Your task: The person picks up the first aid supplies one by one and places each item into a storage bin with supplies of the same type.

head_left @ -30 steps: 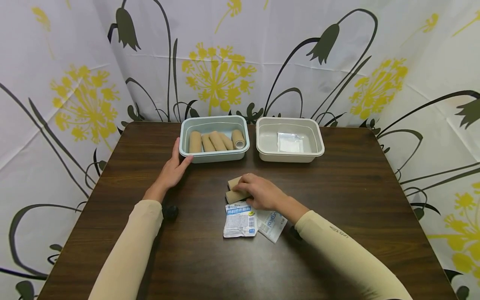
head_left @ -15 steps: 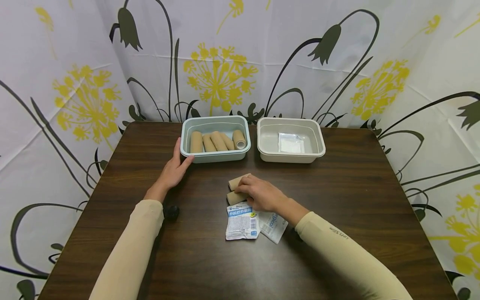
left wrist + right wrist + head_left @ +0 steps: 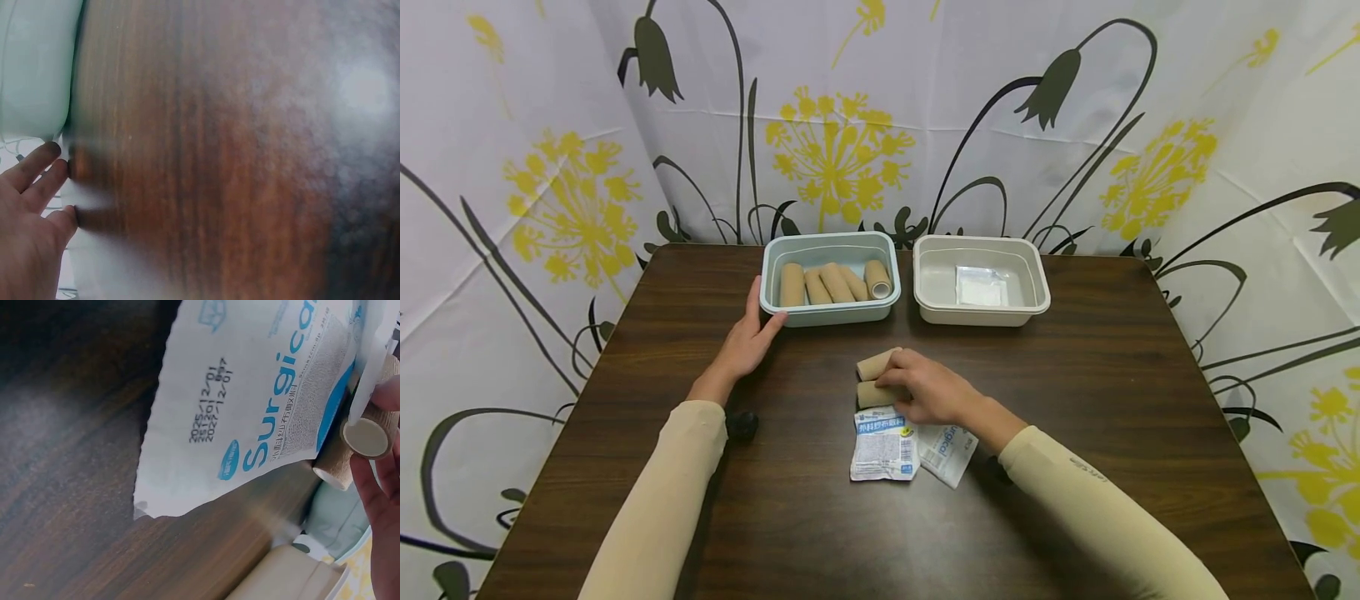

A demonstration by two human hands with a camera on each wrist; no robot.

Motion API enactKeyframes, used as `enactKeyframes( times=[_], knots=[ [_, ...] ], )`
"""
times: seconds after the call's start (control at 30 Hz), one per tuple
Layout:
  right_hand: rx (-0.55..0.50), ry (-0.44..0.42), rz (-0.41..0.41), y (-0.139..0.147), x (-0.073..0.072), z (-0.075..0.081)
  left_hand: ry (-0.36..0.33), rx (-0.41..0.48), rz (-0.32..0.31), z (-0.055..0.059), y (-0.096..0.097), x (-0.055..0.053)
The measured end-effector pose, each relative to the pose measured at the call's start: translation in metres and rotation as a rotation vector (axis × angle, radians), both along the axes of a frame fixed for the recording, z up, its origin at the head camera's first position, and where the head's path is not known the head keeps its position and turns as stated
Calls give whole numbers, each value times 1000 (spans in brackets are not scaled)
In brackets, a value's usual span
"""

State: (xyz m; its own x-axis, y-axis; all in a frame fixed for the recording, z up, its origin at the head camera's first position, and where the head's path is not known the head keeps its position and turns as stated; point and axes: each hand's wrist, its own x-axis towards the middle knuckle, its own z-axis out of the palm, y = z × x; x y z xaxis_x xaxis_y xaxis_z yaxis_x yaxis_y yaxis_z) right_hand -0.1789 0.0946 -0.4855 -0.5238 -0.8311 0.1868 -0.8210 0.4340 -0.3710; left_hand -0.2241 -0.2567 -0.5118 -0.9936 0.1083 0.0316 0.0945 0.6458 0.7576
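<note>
My left hand [image 3: 743, 343] rests at the left end of the light blue bin [image 3: 827, 315], thumb at its front rim and fingers extended along its side. Several brown cardboard-like tubes [image 3: 792, 285] lie inside that bin. With thumb and fingers, my right hand [image 3: 934, 392] pinches the nearer of two tubes on the table, a brown tube [image 3: 872, 395] whose pale round end faces the right wrist view. Just beyond it lies another brown tube [image 3: 872, 367]. Close under the hand are two gauze dressing packets, one front packet [image 3: 883, 450] and one "Surgical" packet [image 3: 212, 419] partly beneath it.
A cream bin [image 3: 981, 316] stands right of the blue one, with a white flat packet [image 3: 981, 287] inside. Both bins sit near the back edge of the dark wooden table [image 3: 760, 517]. A flowered curtain [image 3: 955, 167] hangs behind and at both sides.
My right hand has shifted slightly right, and the tube in its fingers has turned to lie more level. The left hand has stayed at the blue bin.
</note>
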Motion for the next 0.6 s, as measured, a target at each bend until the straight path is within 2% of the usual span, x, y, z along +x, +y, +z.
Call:
enactKeyframes(
  times=[0.3,0.43,0.6],
  knots=[
    [-94,-120,-72,5,3,8,0,12,-4,-2,-1,-1],
    [-202,-177,-100,3,1,12,0,12,-5,-2,-1,0],
    [-372,-325,-192,-5,-5,17,-2,9,1,-1,-1,0]
  ],
)
